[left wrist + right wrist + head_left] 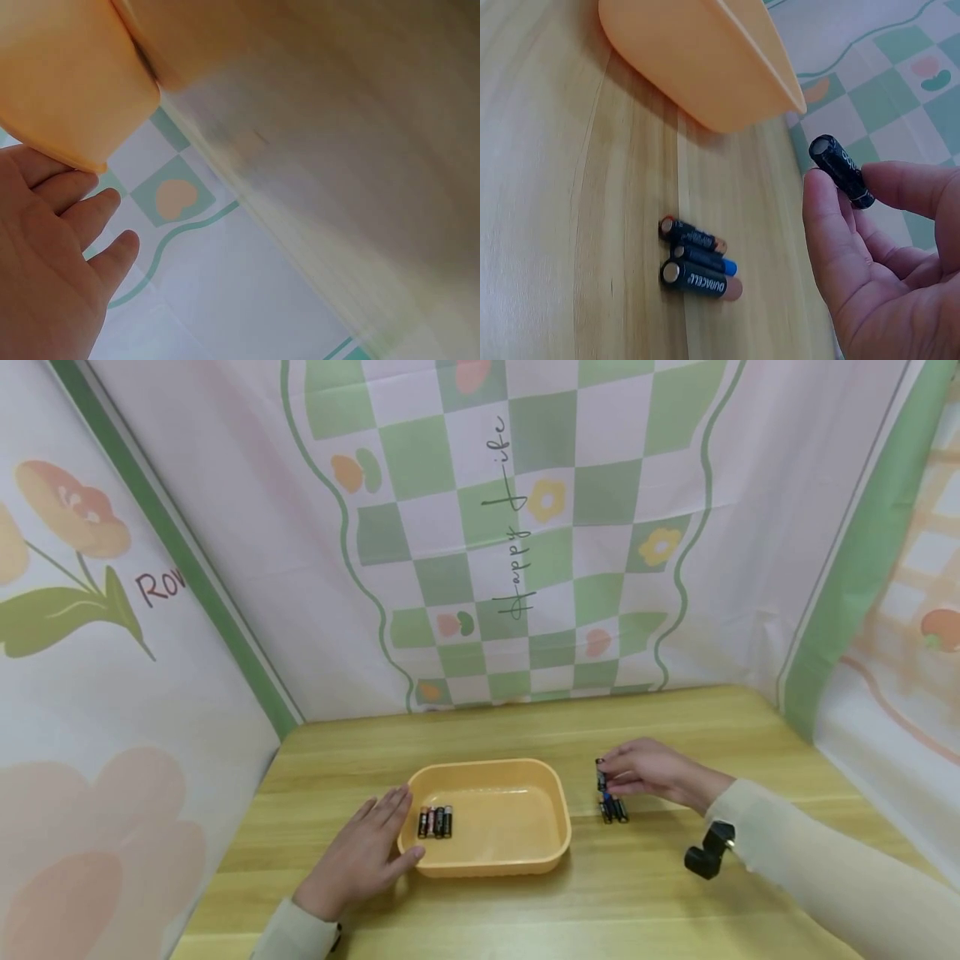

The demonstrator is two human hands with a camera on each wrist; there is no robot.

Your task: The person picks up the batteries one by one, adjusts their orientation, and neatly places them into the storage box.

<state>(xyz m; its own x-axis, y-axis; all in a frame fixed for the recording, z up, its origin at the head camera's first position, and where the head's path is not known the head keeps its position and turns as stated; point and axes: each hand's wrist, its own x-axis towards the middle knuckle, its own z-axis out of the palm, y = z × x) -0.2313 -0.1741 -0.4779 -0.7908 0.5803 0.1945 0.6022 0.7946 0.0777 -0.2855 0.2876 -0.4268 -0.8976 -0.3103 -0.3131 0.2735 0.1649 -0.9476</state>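
Observation:
My right hand [652, 772] pinches a black battery [844, 172] between thumb and fingers, lifted above the table. Below it, three batteries lie side by side on the wood: a black one with a copper end marked DURACELL [701, 280], one with a blue end [705, 259] and a slimmer dark one [694, 234]. To their left is a yellow-orange plastic tray [498, 867]. Several batteries [435, 822] stand in a row inside its left part. My left hand [363, 852] rests against the tray's left rim with fingers extended; the thumb lies by the near left corner.
The light wooden table [637, 910] carries the tray and the batteries. A printed curtain [510, 552] with green checks hangs behind the far edge, with more fabric at both sides. A black device [708, 852] is strapped at the right wrist.

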